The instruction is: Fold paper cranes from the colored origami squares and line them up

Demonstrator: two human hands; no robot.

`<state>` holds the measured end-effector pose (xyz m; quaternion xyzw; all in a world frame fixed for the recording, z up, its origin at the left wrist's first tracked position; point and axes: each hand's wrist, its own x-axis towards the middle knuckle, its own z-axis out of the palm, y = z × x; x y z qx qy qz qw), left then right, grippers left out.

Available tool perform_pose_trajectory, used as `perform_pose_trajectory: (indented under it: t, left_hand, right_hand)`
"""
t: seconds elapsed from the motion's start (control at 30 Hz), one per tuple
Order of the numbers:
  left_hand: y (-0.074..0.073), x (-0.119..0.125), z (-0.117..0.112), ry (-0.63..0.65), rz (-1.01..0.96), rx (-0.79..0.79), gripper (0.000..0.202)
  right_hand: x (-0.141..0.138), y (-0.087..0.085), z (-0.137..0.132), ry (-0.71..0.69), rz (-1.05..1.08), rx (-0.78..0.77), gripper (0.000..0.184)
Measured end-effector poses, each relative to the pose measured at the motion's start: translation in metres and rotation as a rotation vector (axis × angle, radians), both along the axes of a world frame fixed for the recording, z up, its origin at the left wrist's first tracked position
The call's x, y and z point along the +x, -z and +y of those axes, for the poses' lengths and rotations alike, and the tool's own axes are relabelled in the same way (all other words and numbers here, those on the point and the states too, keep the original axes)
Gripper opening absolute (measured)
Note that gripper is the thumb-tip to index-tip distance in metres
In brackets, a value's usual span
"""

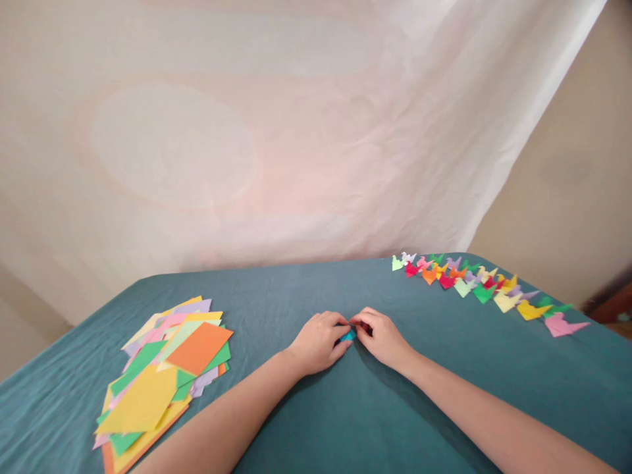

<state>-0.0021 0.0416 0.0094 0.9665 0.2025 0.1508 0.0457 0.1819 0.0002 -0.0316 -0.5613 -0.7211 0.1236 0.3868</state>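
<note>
A small piece of folded blue paper (348, 335) sits between my two hands, just above or on the green-blue cloth; most of it is hidden by fingers. My left hand (322, 341) is closed on its left side, thumb below and fingers above. At its right side my right hand (378, 336) pinches the paper with thumb and index fingertip, the other fingers curled in. The fingertips of both hands nearly meet over the paper. Its exact folded shape is too small to make out.
Loose squares of coloured paper (143, 398) lie in an overlapping pile at the left. Several folded paper cranes (507, 301) stand in slanting rows at the right and back right. The cloth-covered table (276, 296) ends at a pale hanging sheet (296, 145).
</note>
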Motion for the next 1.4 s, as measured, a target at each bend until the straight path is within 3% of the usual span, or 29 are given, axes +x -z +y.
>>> perform_pose_trajectory:
  t: [0.37, 0.87, 1.4]
  left_hand:
    - [-0.011, -0.009, 0.008, 0.13, 0.069, -0.022, 0.037]
    - [-0.02, -0.018, 0.014, 0.213, 0.126, -0.074, 0.034]
    - [-0.027, -0.022, 0.017, 0.22, 0.195, -0.064, 0.044]
  right_hand:
    - [-0.001, -0.001, 0.0, 0.003, -0.003, 0.0, 0.024]
    - [0.0, -0.005, -0.003, -0.027, -0.005, -0.012, 0.028]
    - [-0.001, -0.008, -0.006, -0.042, -0.035, -0.002, 0.032]
